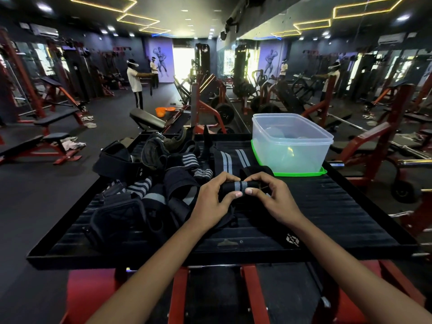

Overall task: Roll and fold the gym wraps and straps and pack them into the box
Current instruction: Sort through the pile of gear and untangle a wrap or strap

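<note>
Loosening is the main risk at this moment. Both hands hold a striped wrist wrap, rolled into a short cylinder, just above the black table and in front of the clear plastic box. The left hand curls its fingers over the top of the roll with the thumb pressing the near side; the right hand does the same from the other end, so both pinch the roll between thumb and fingers. A loose tail of the same wrap seems to lie flat behind the roll, toward the box, so I judge the rolling is not finished.

If the thumbs relax, the elastic cloth can spring open and the roll becomes slack. If one hand turns faster than the other, the roll may grow cone-shaped and fit badly in the box. The tail lies near the pile of other wraps and straps, left of the roll, and it could catch on one of them and drag it along.

The box stands on its green lid at the far right of the table, near the edge. A careless push while packing could slide it off. I cannot tell clearly what is already inside it.
</note>
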Motion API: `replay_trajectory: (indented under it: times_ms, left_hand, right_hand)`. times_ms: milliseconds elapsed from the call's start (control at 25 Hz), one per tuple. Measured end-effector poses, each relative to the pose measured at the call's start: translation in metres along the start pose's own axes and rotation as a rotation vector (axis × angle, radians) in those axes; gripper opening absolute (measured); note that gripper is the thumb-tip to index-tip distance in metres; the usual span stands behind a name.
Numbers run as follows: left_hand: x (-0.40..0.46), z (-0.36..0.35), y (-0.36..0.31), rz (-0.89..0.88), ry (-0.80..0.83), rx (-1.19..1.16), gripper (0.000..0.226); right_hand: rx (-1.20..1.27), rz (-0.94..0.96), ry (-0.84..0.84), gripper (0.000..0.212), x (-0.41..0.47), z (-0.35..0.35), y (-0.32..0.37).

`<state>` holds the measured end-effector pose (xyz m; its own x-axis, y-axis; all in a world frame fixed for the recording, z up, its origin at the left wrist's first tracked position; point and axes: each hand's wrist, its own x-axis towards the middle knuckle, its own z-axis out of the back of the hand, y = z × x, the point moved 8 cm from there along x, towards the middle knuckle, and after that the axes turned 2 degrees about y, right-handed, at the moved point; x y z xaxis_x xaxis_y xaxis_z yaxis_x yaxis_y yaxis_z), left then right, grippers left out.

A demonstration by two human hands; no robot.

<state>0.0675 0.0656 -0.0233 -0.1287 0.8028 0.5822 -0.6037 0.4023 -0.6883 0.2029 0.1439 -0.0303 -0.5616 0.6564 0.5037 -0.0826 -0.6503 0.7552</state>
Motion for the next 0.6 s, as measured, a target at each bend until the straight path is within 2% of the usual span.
replay_trajectory:
  times_ms: [160,320,520,600]
  left_hand:
    - [0.001,0.001,-0.002,-0.026,-0.042,0.067,0.009]
    - [0.001,-0.002,0.003,0.022,-0.039,0.104,0.01]
    - [0.001,-0.01,0.007,0.036,0.016,0.15,0.013]
    - [0.0,-0.012,0.008,0.027,0.042,0.186,0.015]
  right_hand:
    - [-0.041,0.017,0.039,0.021,-0.001,-0.005,0.005]
    - [-0.176,0.042,-0.011,0.038,-0.003,-0.003,0.007]
    - [-0.733,0.264,-0.006,0.055,-0.006,-0.017,0.019]
    - [-0.813,0.299,0.016,0.055,-0.007,-0.019,0.021]
